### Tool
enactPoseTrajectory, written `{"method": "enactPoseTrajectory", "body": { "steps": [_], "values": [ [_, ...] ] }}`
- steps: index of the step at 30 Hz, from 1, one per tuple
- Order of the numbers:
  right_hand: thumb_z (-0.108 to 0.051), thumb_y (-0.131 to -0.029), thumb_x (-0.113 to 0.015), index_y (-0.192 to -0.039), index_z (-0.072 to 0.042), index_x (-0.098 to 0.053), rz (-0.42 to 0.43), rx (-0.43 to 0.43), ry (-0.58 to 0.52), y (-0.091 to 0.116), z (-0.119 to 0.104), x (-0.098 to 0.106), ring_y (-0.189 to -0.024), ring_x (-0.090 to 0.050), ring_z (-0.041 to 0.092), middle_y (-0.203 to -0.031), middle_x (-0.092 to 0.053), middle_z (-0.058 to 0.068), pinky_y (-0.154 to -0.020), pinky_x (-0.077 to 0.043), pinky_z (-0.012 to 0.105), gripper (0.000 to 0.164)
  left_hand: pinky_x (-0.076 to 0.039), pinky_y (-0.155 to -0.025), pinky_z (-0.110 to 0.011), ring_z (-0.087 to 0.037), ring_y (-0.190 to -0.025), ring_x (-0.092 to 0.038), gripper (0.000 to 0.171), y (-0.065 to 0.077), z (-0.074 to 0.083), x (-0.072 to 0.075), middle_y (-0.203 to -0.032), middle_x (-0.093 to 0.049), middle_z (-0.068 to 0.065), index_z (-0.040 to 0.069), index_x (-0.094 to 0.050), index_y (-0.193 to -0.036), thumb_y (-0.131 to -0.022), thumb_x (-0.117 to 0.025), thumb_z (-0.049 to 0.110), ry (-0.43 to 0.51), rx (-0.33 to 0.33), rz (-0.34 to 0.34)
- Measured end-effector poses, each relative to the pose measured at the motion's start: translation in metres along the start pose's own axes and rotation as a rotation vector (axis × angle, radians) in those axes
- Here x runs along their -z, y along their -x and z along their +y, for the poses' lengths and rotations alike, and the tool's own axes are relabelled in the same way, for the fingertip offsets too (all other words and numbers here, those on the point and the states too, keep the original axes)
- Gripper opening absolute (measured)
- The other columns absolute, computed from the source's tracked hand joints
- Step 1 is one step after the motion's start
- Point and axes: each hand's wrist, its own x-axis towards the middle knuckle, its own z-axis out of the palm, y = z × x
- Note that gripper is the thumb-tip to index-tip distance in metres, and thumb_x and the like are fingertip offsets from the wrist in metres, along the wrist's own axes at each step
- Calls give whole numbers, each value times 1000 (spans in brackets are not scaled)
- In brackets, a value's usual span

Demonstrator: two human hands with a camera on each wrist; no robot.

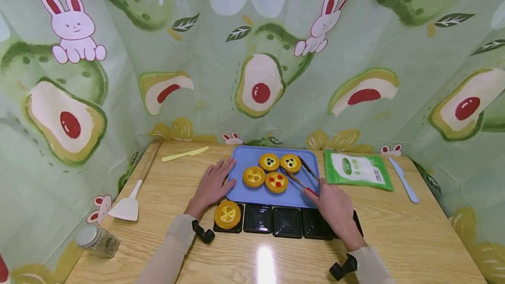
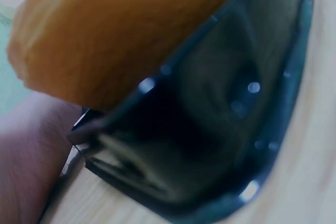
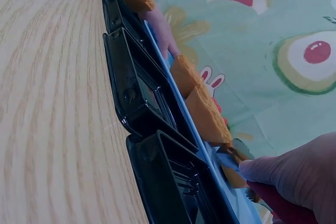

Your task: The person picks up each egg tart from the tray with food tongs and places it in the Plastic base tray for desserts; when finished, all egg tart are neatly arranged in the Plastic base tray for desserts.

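Observation:
My left hand (image 1: 212,186) lies with extended fingers on the left edge of a blue tray (image 1: 252,197). In my right hand (image 1: 334,203) I grip tongs (image 1: 312,191) with a red handle, seen also in the right wrist view. Their two arms reach either side of a tart with dark berries (image 1: 290,163) at the tray's back right; contact cannot be made out. Beside it on the tray are another berry tart (image 1: 269,161), a tart with red pieces (image 1: 276,182) and a yellow-topped tart (image 1: 254,177). A further yellow-topped tart (image 1: 227,214) sits in the leftmost black box.
Several black square boxes (image 1: 287,221) form a row before the tray. Right of it lie a green-and-white packet (image 1: 357,170) and a blue knife (image 1: 404,179). To the left are a yellow knife (image 1: 184,154), a spatula (image 1: 128,207) and a lidded jar (image 1: 98,241).

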Motion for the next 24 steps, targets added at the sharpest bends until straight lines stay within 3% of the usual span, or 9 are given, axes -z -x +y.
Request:
{"method": "enactPoseTrajectory", "body": {
  "steps": [24],
  "values": [
    [-58,-90,-76,-101,-1,-64,0,3,-12,-1,1,5,-46,-44,21,-59,-39,3,-41,-27,32,59,-16,-127,-57,-31,-159,-23,69,-1,0,0,-171,-28,1,20,-29,-167,-107,-47,49,-2,0,-7]
  ]
}}
